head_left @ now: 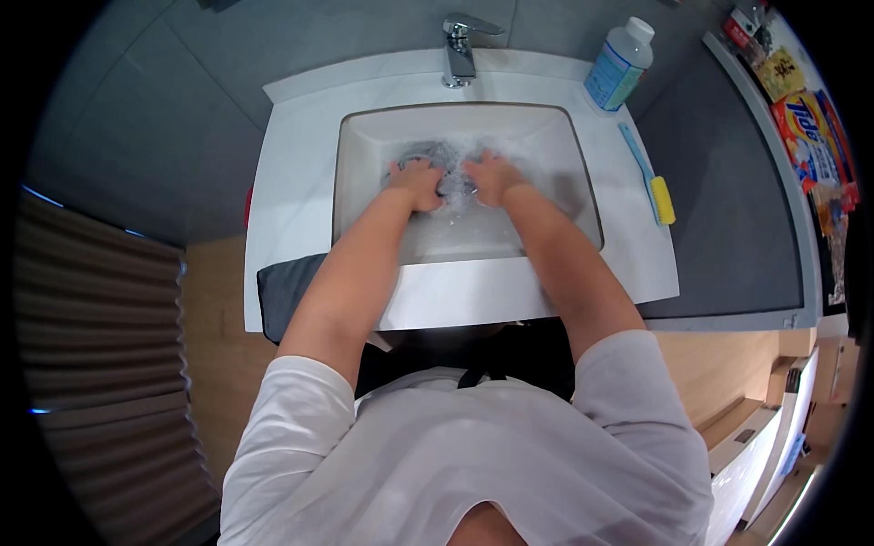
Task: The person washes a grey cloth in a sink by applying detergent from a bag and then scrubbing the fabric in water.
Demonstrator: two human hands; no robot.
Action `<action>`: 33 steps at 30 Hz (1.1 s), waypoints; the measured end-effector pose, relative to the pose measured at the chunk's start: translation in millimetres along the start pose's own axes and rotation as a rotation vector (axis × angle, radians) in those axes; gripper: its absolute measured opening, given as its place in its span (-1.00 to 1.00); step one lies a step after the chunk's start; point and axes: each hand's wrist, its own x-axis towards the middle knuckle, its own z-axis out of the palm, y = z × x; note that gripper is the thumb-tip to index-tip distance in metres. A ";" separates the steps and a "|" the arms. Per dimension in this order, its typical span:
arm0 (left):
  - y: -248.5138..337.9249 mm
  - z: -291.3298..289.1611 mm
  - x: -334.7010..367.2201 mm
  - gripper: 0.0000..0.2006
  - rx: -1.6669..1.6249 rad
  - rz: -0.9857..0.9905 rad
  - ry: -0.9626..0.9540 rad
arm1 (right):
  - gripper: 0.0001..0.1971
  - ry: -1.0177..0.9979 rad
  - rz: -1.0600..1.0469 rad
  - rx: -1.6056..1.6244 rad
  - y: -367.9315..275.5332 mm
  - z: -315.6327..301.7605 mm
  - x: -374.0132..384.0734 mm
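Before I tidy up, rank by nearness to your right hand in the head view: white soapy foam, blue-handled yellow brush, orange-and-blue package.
1. Foam: beside right hand.
2. Brush: right, on counter.
3. Package: far right.

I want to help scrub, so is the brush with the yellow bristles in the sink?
No, the brush lies on the white counter, to the right of the sink.

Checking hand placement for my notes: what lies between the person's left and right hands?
In the head view, white suds and part of a dark grey item lie between the left hand and right hand.
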 end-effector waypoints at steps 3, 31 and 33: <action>2.5 -2.8 2.3 -0.37 0.032 0.019 -0.080 | -0.47 0.041 -0.107 0.177 12.1 9.5 7.8; -19.4 -7.5 3.7 -0.53 -0.122 -0.068 0.384 | -0.55 0.700 0.082 0.399 47.8 -11.4 -2.8; -13.4 2.9 5.2 -0.40 -0.201 0.089 0.403 | -0.42 0.611 -0.128 0.424 52.1 4.1 -0.6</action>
